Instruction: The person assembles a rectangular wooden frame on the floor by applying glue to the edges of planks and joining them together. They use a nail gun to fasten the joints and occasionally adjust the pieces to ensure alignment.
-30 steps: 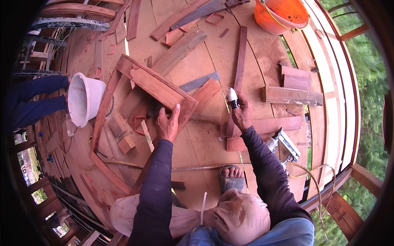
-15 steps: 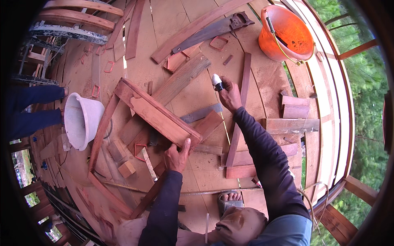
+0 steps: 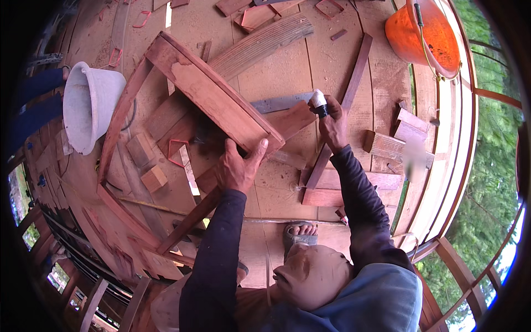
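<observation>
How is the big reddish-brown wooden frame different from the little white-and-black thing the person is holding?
The reddish-brown wooden frame is much bigger than the small white-and-black object. The frame has long boards meeting at corners, but the object has a rounded white end and a black band. The left hand grips the frame near a corner, while the right hand holds the object. Both are being held.
</observation>
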Action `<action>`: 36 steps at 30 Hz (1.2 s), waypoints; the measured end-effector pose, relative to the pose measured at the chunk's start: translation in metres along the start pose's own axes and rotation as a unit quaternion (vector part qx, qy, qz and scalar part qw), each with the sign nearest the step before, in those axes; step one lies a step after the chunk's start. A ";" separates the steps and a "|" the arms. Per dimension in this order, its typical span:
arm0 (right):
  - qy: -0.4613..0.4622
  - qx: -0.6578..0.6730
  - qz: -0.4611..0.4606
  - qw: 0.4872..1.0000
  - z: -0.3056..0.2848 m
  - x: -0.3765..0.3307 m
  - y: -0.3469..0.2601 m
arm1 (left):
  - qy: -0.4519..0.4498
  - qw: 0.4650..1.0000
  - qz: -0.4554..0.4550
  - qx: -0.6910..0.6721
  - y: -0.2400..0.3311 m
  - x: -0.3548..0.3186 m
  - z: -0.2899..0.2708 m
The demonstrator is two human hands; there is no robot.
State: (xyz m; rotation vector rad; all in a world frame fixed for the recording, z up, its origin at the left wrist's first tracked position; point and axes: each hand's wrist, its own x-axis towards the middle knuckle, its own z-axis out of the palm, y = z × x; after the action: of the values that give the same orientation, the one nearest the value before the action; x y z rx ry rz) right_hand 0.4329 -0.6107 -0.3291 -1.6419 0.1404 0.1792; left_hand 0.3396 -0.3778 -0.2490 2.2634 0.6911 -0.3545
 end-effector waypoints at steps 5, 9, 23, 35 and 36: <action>0.052 0.079 0.055 0.994 -0.008 -0.085 0.006 | -0.018 0.989 0.056 -0.137 -0.001 0.007 0.007; 0.004 -0.022 0.143 0.989 -0.003 -0.155 0.011 | -0.053 0.979 0.057 -0.188 -0.008 0.011 0.008; 0.036 0.046 0.115 0.992 -0.042 -0.294 0.011 | -0.118 0.990 0.076 -0.003 -0.010 0.024 -0.028; -0.206 -0.139 -0.172 0.953 0.008 -0.186 -0.053 | 0.013 0.980 0.057 0.191 -0.226 -0.095 -0.344; -0.203 -0.159 -0.188 0.948 0.016 -0.180 -0.057 | 0.050 0.985 0.011 0.167 -0.271 -0.114 -0.361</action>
State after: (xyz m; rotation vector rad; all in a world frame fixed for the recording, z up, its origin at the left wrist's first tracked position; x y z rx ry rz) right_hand 0.2675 -0.5936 -0.2380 -1.8795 -0.5389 0.2528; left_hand 0.1080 -0.0020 -0.1027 2.6208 0.6988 -0.3704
